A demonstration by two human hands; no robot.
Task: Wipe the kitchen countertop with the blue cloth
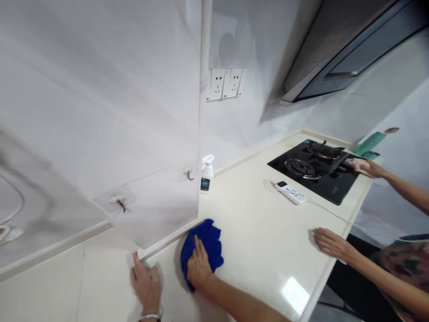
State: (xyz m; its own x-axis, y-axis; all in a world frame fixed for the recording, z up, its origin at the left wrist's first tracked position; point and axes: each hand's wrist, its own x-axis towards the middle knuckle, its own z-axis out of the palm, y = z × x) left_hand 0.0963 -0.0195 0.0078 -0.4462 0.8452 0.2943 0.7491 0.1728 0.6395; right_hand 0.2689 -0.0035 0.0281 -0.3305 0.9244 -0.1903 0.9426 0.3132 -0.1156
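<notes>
My right hand (198,267) presses a blue cloth (212,241) onto the cream countertop (250,223), its index finger stretched toward the foot of the wall. The cloth is bunched under the palm and fans out to the right. Left of it, my left hand (146,282) rests on the counter with a bracelet at the wrist. Its index finger touches the corner of the jutting wall, and the thumb stands apart; it holds nothing. A white spray bottle (207,174) stands upright behind the wall's edge, partly hidden by it.
At right, a co-worker's hand (374,170) holds a pale cloth (359,164) by the black gas hob (330,190); their other hand (331,243) rests on the counter. A white power strip (291,193) trails a cord. Hooks (119,203) stick out from the wall. A range hood (311,44) hangs above.
</notes>
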